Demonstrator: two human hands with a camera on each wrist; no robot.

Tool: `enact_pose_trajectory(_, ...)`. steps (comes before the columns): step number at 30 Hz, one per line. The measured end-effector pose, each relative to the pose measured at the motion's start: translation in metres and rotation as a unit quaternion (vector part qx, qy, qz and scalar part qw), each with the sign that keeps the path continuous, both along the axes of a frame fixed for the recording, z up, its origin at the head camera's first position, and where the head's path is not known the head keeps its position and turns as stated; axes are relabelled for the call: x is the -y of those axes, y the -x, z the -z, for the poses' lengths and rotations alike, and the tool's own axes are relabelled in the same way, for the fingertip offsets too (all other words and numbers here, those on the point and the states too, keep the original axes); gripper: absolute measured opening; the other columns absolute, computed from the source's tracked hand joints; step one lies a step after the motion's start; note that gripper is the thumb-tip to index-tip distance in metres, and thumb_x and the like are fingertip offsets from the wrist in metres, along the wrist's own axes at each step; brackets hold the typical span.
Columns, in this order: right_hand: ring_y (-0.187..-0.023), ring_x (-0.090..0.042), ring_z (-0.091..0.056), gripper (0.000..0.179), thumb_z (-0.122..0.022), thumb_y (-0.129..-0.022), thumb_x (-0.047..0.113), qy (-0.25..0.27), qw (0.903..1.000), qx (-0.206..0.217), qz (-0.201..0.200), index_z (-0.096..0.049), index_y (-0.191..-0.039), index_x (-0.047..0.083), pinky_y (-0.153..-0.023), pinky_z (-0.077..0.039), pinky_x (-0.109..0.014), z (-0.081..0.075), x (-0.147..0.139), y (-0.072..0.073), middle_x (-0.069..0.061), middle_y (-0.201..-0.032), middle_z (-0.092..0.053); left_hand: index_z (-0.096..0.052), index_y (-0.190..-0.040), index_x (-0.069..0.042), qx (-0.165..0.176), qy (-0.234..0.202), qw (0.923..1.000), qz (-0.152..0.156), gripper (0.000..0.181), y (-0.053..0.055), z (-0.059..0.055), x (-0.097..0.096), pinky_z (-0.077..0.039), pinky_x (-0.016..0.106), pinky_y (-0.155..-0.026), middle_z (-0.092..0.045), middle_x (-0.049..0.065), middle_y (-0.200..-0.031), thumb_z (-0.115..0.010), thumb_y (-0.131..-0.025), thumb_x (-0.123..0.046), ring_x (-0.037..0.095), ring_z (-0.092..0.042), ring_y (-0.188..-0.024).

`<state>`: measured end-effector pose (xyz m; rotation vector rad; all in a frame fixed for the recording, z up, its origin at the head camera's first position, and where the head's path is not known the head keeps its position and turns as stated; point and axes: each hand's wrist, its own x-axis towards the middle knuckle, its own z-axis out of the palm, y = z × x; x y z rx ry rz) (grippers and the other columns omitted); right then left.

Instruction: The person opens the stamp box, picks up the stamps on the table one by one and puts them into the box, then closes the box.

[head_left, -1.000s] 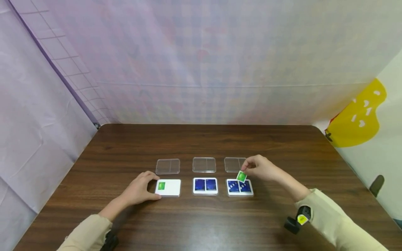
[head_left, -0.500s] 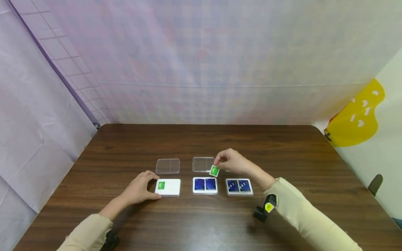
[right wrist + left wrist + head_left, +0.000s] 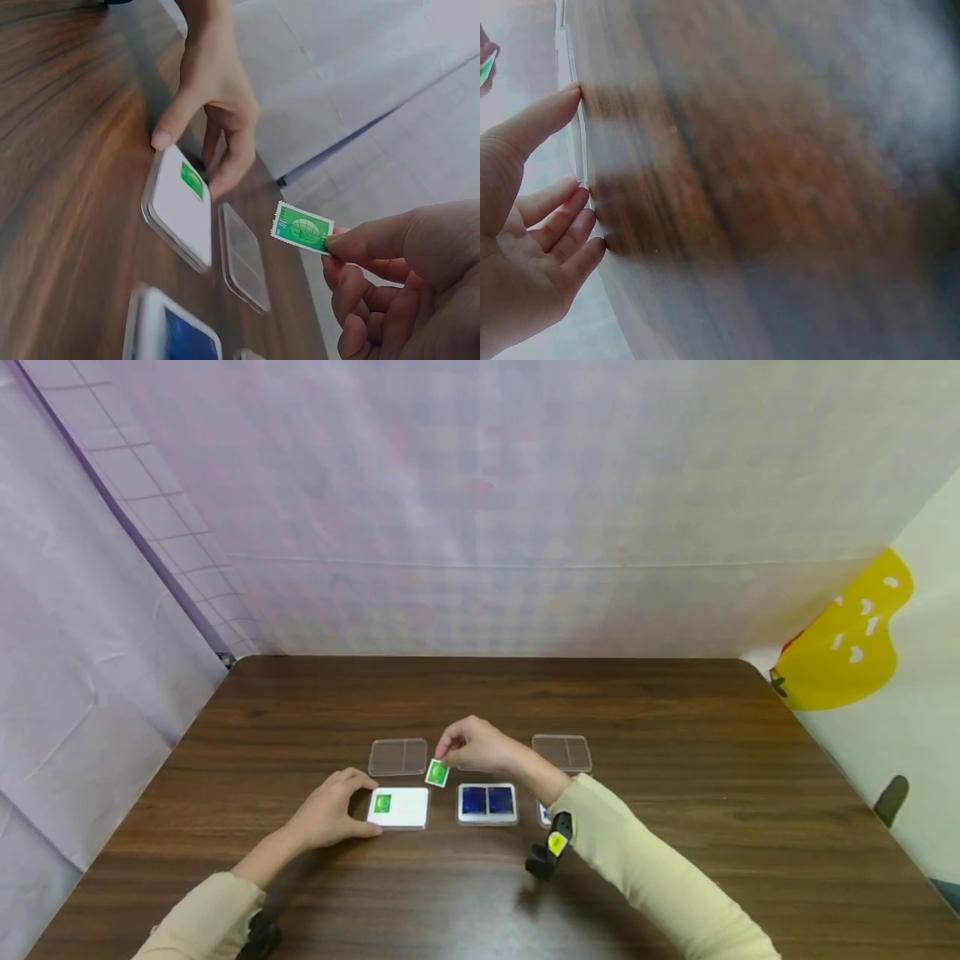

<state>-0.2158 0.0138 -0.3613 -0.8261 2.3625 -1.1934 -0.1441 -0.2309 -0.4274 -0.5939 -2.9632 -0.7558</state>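
Observation:
My right hand (image 3: 480,745) pinches a green postage stamp (image 3: 302,228) by one edge between thumb and forefinger. In the head view that stamp hovers just past the upper right corner of the left plastic case (image 3: 411,811). This case has a white insert, and another green stamp (image 3: 382,803) lies on its left half. My left hand (image 3: 330,810) holds the case at its left end, thumb at the near edge and fingers at the far one. In the middle, a second case (image 3: 487,818) carries two dark blue stamps side by side.
A third case (image 3: 543,815) is mostly hidden under the right forearm. Behind the cases lie clear lids: a left lid (image 3: 397,757), a right lid (image 3: 562,752) and a middle one largely covered by the right hand. The brown table (image 3: 495,693) ends at a pale curtain.
My right hand has carried the green stamp leftward, from over the right case, past the middle one, to beside the left case. The left hand has stayed on its case.

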Motion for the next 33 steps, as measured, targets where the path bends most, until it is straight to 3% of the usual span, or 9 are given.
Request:
enact_pose_trajectory(13, -0.058, -0.008, -0.049, 0.006, -0.062, -0.075, -0.006, -0.028, 0.9984, 0.049, 0.0, -0.066, -0.079, -0.002, -0.051, -0.041, -0.016, 0.036, 0.037, -0.002, -0.004, -0.069, -0.062, -0.061, -0.106, -0.002, 0.002, -0.005, 1.0, 0.0, 0.055, 0.003, 0.002, 0.001, -0.044, 0.045, -0.087, -0.057, 0.01, -0.105, -0.081, -0.063, -0.03, 0.029, -0.052, -0.101)
enact_pose_trajectory(19, -0.058, -0.005, -0.049, 0.007, -0.064, -0.074, -0.003, -0.059, 0.998, -0.022, -0.003, -0.068, -0.076, 0.003, -0.055, -0.041, -0.016, 0.046, 0.043, -0.005, -0.003, -0.069, -0.064, -0.061, -0.105, -0.001, 0.002, -0.007, 1.0, -0.002, 0.055, 0.002, 0.001, 0.001, -0.044, 0.045, -0.087, -0.057, 0.01, -0.105, -0.081, -0.062, -0.03, 0.029, -0.052, -0.101)
enact_pose_trajectory(26, -0.058, -0.005, -0.047, 0.008, -0.064, -0.074, 0.001, -0.09, 0.9912, -0.097, 0.01, -0.068, -0.072, 0.008, -0.056, -0.039, -0.018, 0.051, 0.047, -0.011, 0.003, -0.065, -0.061, -0.061, -0.105, -0.001, 0.006, -0.008, 1.0, -0.003, 0.055, 0.002, 0.002, 0.0, -0.044, 0.045, -0.087, -0.057, 0.01, -0.105, -0.081, -0.062, -0.029, 0.029, -0.052, -0.101)
enact_pose_trajectory(33, -0.058, -0.005, -0.049, 0.01, -0.063, -0.075, 0.003, -0.118, 0.9827, -0.141, 0.026, -0.068, -0.074, 0.011, -0.056, -0.039, -0.018, 0.054, 0.05, -0.017, 0.004, -0.071, -0.064, -0.061, -0.106, -0.001, 0.007, -0.006, 1.0, -0.003, 0.055, 0.002, 0.001, 0.0, -0.043, 0.046, -0.087, -0.057, 0.01, -0.106, -0.081, -0.063, -0.029, 0.03, -0.051, -0.102)
